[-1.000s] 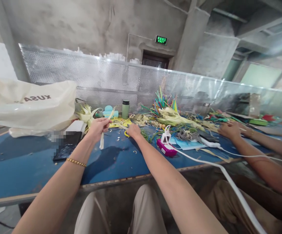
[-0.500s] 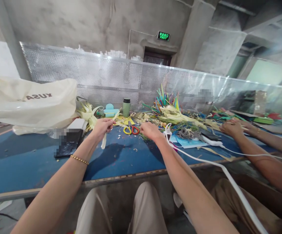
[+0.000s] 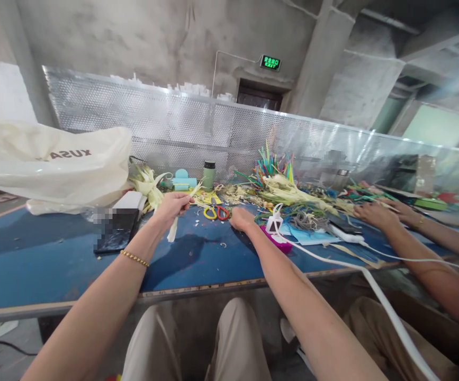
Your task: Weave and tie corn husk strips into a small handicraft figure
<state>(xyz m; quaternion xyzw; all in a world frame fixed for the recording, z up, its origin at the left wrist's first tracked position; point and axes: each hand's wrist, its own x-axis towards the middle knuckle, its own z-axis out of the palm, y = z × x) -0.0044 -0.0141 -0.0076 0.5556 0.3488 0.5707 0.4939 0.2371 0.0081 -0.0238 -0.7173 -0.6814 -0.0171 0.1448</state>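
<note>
Pinched in my left hand [image 3: 172, 206] is a pale corn husk strip [image 3: 172, 230]; one end hangs below the fingers and a frayed end sticks up past them. My right hand [image 3: 242, 218] is closed low over the table, just right of the scissors [image 3: 216, 212] with one yellow and one red handle loop. Its fingers are turned away from me, so what they hold, if anything, is hidden. Loose husk scraps lie around the scissors. A bundle of pale husks [image 3: 150, 188] rests behind my left hand.
On the blue table [image 3: 70, 272] stand a green bottle [image 3: 209, 176] and a purple power strip [image 3: 280, 242] with a white cable. A black phone [image 3: 118, 233] and a cream bag [image 3: 54, 164] lie left. More husks [image 3: 285, 188] and grey cord [image 3: 306, 221] lie right, near a co-worker's hands [image 3: 376, 214].
My right hand has moved slightly down and back, uncovering more of the purple power strip. The left hand keeps its pinch on the husk strip. The whole view has shifted a little.
</note>
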